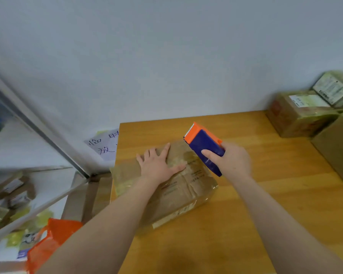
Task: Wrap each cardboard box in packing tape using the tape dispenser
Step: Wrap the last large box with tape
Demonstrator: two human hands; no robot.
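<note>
A flat cardboard box, glossy with clear tape, lies on the left part of the wooden table. My left hand presses flat on the box's top with fingers spread. My right hand grips a blue and orange tape dispenser just above the box's far right corner, its orange serrated end pointing up and away.
Several taped boxes with labels are stacked at the table's far right, with a plain box in front of them. A handwritten paper sign leans on the wall. Left of the table stand shelves with parcels and an orange mesh bag.
</note>
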